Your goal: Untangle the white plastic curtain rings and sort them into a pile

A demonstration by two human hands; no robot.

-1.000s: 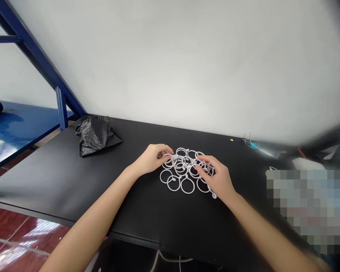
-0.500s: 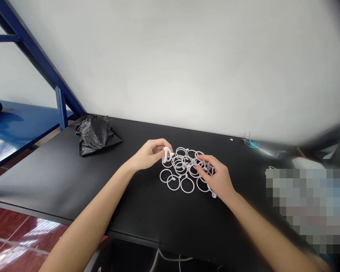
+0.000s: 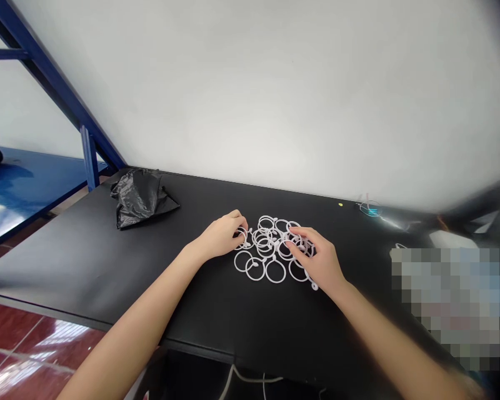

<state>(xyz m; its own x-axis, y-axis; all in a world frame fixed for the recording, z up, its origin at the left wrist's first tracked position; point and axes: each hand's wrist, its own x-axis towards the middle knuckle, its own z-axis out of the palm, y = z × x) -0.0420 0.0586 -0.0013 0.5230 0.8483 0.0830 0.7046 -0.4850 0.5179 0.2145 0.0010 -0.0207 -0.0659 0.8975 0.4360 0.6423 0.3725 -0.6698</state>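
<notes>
A loose pile of white curtain rings (image 3: pixel 275 271), each a thin hoop with a small eyelet, lies on the black tabletop. My left hand (image 3: pixel 224 236) is at the pile's left edge, its fingers and thumb closed on one white ring (image 3: pixel 240 239) low over the table. On the right side of the pile rests my right hand (image 3: pixel 320 258), fingers curled around several rings. Its thumb and forefinger touch the hoops from above, and the other fingers are partly hidden.
A crumpled black plastic bag (image 3: pixel 140 199) sits at the back left. Thin wires (image 3: pixel 370 210) lie near the wall at the right, with a blurred-out pale item (image 3: pixel 454 305) in front. A blue metal frame (image 3: pixel 62 94) rises at left. Cables (image 3: pixel 254 380) hang below the front edge.
My left hand has lowered and turned palm down; the ring in it, raised and edge-on before, is now near the table beside the pile. My right hand has hardly moved.
</notes>
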